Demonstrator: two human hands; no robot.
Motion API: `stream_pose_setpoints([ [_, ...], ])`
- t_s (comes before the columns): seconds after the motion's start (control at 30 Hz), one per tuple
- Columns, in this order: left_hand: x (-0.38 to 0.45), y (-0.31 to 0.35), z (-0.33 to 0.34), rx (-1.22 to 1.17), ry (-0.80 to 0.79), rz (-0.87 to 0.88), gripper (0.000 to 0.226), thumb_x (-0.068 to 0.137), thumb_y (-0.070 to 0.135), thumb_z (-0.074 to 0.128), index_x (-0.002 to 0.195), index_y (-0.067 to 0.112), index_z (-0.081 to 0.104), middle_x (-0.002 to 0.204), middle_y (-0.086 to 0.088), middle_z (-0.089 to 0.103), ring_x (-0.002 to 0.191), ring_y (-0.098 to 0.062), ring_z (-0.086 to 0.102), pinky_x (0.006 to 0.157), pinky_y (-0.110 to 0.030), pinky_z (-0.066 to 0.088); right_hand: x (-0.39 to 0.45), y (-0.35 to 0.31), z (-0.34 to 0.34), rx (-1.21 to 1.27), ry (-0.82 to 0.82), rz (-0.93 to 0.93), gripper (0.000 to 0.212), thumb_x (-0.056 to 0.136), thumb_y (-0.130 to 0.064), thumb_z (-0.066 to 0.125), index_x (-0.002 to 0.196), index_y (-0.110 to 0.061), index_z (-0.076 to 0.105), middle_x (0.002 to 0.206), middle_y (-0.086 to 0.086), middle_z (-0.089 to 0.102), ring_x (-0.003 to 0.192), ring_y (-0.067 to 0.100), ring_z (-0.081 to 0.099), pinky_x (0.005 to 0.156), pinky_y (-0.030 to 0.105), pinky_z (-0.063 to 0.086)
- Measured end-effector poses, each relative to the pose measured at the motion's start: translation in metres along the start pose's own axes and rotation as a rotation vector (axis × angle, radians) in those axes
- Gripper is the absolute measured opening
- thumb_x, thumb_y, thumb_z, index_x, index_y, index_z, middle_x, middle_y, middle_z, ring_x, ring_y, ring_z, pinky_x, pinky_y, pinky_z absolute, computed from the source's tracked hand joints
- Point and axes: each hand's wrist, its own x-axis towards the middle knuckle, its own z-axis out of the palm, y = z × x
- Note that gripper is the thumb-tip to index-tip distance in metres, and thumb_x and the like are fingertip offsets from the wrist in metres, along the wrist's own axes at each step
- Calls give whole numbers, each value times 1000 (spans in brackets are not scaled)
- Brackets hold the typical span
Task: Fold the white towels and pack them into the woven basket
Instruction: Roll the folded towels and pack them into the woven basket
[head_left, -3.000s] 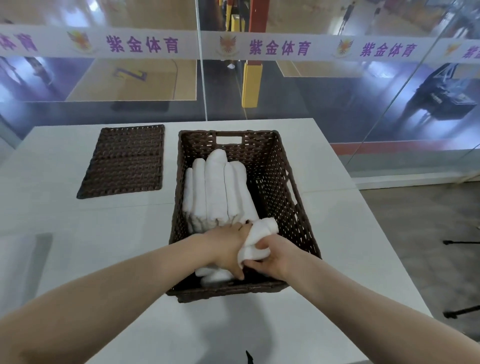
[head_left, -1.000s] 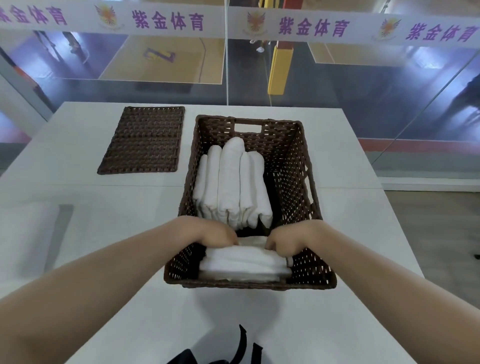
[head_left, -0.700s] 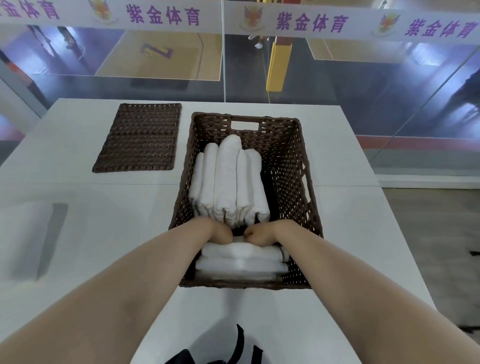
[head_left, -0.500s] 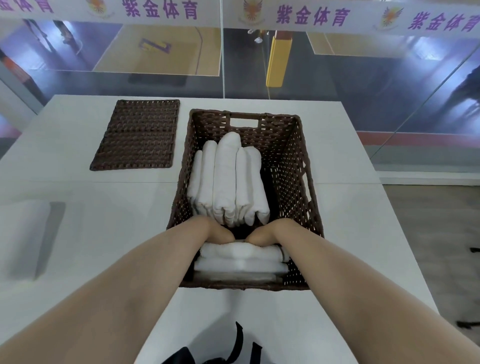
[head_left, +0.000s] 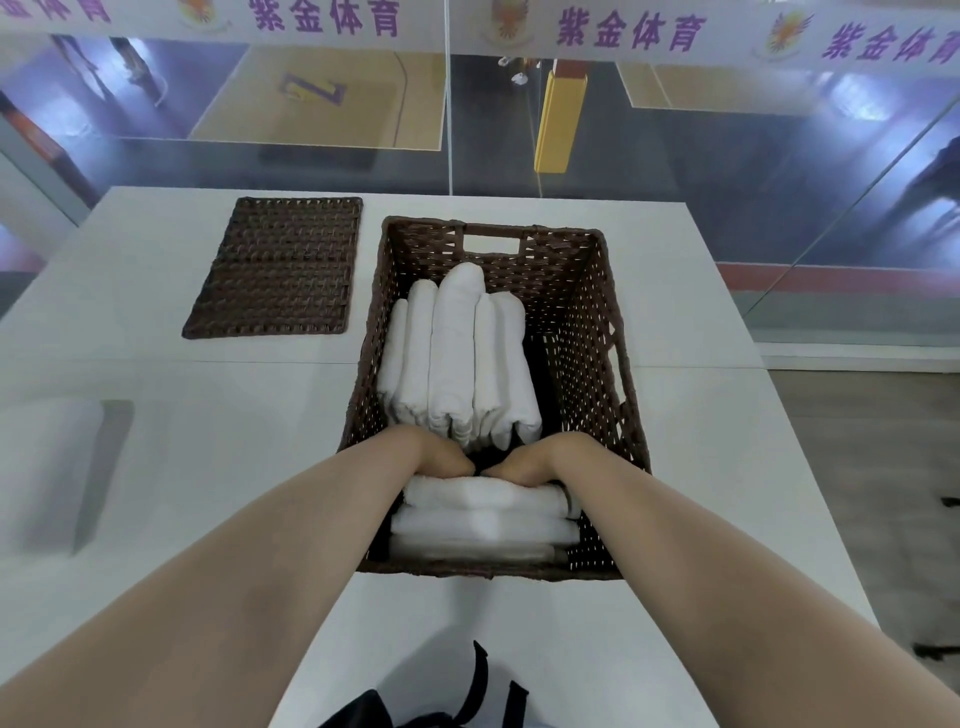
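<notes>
A dark brown woven basket (head_left: 621, 364) stands on the white table (head_left: 197, 457). Several folded white towels (head_left: 457, 358) stand on edge in its far half. Three folded white towels (head_left: 483, 514) lie stacked flat against its near wall. My left hand (head_left: 441, 458) and my right hand (head_left: 524, 460) are side by side inside the basket, at the far edge of the top towel in the near stack. Their fingers point down into the gap between the two groups of towels and are hidden.
A flat brown woven panel (head_left: 280, 267) lies on the table left of the basket. A glass wall (head_left: 447, 130) runs just behind the table's far edge. A black strap (head_left: 483, 686) shows at the bottom edge. The floor drops off to the right.
Three seconds ago both hands gripped a folded towel above the basket's near end; that towel now lies on the near stack. Over the last second my hands slid together toward its middle.
</notes>
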Motion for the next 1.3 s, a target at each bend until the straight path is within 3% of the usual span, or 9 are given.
stream_pose_setpoints([
  [0.17, -5, -2, -7, -141, 126, -8, 52, 96, 46, 37, 140, 22, 49, 146, -2, 47, 124, -20, 50, 108, -39, 40, -13, 1, -8, -34, 146, -2, 75, 99, -62, 26, 157, -16, 9, 164, 5, 7, 149, 23, 13, 117, 33, 16],
  [0.37, -24, 0, -8, -81, 237, 84, 42, 93, 46, 33, 114, 20, 59, 125, -3, 59, 106, -21, 59, 99, -40, 47, -18, 4, -9, -132, 268, -48, 73, 99, -63, 24, 155, -15, 25, 160, 7, 24, 145, 24, 26, 116, 34, 19],
  [0.47, -48, -5, -7, -62, 309, 171, 36, 100, 41, 34, 116, 19, 58, 119, -2, 59, 108, -21, 56, 100, -37, 43, -34, 9, -10, -122, 366, -124, 60, 101, -55, 30, 145, -17, 44, 143, 5, 49, 128, 23, 46, 99, 30, 35],
  [0.57, -77, -15, -1, -36, 422, 264, 35, 100, 37, 37, 125, 27, 59, 126, 4, 60, 109, -17, 55, 98, -35, 43, -55, 7, -7, -84, 493, -222, 44, 101, -50, 38, 121, -18, 60, 101, -3, 63, 93, 17, 57, 72, 27, 41],
  [0.67, -108, -20, 8, -75, 653, 337, 29, 97, 28, 41, 115, 31, 64, 107, 10, 66, 94, -10, 59, 86, -36, 49, -74, -4, -2, -24, 640, -313, 36, 99, -41, 45, 122, -17, 59, 88, -9, 64, 90, 13, 60, 74, 26, 45],
  [0.77, -129, -32, 18, -146, 895, 414, 29, 95, 26, 44, 112, 35, 65, 99, 16, 66, 86, -2, 57, 79, -30, 50, -89, -24, 5, 29, 791, -406, 33, 100, -36, 48, 127, -21, 56, 106, -10, 64, 80, 0, 57, 72, 21, 43],
  [0.87, -136, -58, 29, -242, 1081, 444, 27, 95, 21, 49, 113, 28, 67, 106, 14, 67, 94, -3, 57, 87, -28, 47, -90, -52, 13, 83, 914, -489, 30, 98, -33, 50, 125, -24, 58, 123, -11, 61, 108, 3, 56, 94, 26, 45],
  [0.97, -141, -94, 44, -379, 1219, 463, 24, 94, 14, 52, 111, 23, 67, 112, 11, 66, 104, -4, 55, 94, -22, 42, -86, -88, 22, 142, 988, -544, 24, 98, -30, 50, 120, -27, 60, 119, -14, 62, 111, 0, 54, 98, 25, 44],
  [1.3, -147, -246, 113, -588, 1223, 248, 26, 93, 15, 55, 115, 27, 64, 117, 12, 62, 109, -8, 56, 96, -28, 44, -40, -252, 52, 34, 858, -688, 29, 99, -30, 47, 126, -26, 55, 124, -16, 56, 116, 1, 48, 100, 23, 39],
])
